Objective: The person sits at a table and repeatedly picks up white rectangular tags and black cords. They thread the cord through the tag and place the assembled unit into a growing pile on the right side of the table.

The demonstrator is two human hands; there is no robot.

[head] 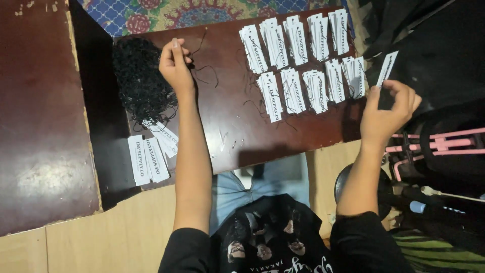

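The left hand [175, 63] reaches out over the dark brown counter [227, 126], its fingers pinched shut on a thin black string [198, 44] that trails off toward the far edge; the hand sits just beside a loose heap of black strings [141, 81], touching its right-hand side. The right hand [386, 108] is raised off the counter's right edge, thumb and forefinger closed on the lower end of one white paper tag [388, 67] — a narrow strip with dark print, tilted slightly and held upright above the dark clutter there. Between the two hands, on the counter, lie fanned bundles of the same white tags [298, 60] in two rows, the far row of five, the near row of about five, with stray black threads running among them. Near the heap, toward the person, a few more tags [149, 154] lie flat — some partly tucked under the strings. A second dark board [35, 111] lies to the left, set on a pale wooden floor [126, 227]. A pink metal frame [434, 144] stands at the right, near the right wrist.
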